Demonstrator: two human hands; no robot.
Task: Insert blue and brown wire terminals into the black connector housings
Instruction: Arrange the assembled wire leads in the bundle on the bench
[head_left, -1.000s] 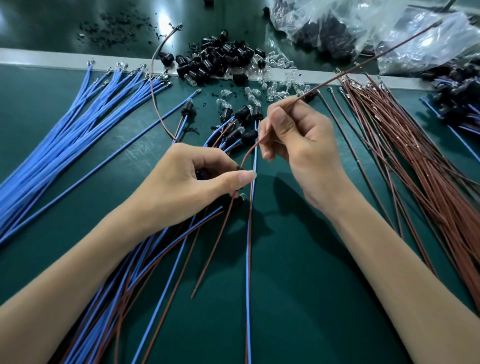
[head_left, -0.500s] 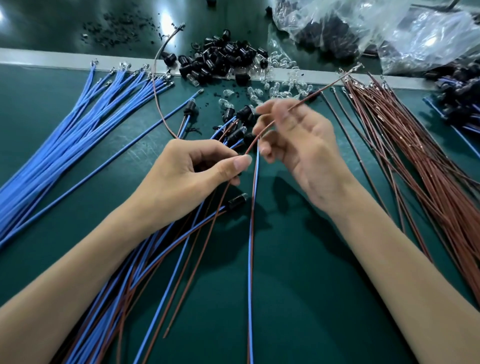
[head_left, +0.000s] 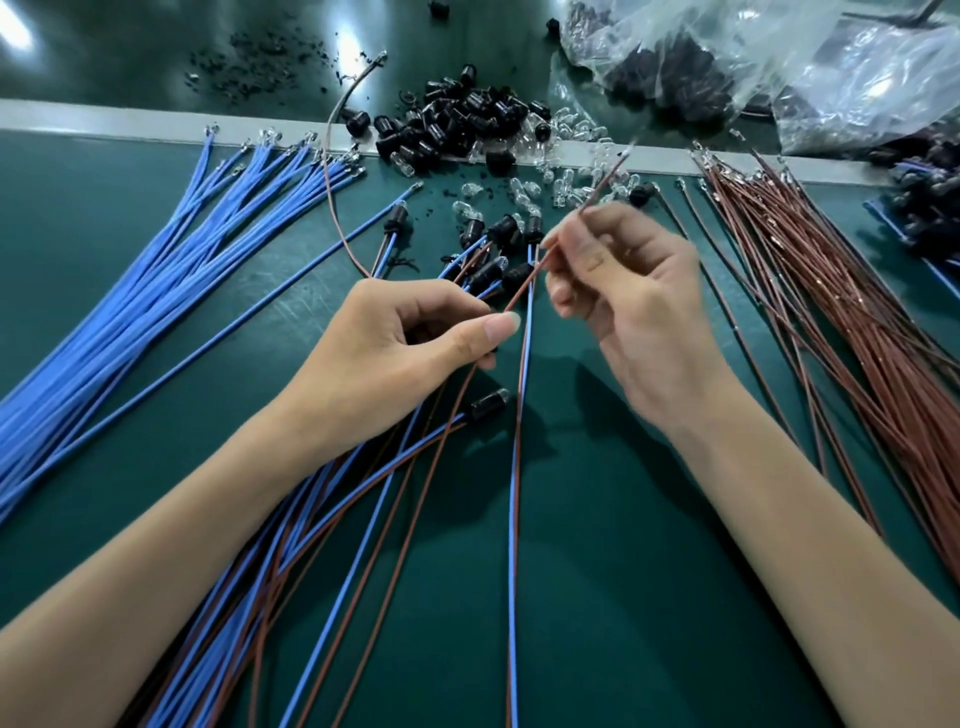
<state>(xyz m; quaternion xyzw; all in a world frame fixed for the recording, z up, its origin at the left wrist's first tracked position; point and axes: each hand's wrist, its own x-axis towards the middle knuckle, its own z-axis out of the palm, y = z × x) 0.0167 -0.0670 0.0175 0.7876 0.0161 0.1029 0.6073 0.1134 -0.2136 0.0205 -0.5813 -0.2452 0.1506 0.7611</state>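
Brown wire (head_left: 524, 283) pinched by both hands: right hand (head_left: 639, 306) near its terminal end, left hand (head_left: 400, 353) lower down, just below the black housing pile (head_left: 457, 124) on the green counter (head_left: 623, 519).

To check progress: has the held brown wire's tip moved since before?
Yes. The brown wire's tip came from over the bags to the white strip, toward the right hand.

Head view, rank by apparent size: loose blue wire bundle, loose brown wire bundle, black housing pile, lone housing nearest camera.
1. blue wire bundle and brown wire bundle: look alike, both cut by the frame, unranked.
2. black housing pile.
3. lone housing.
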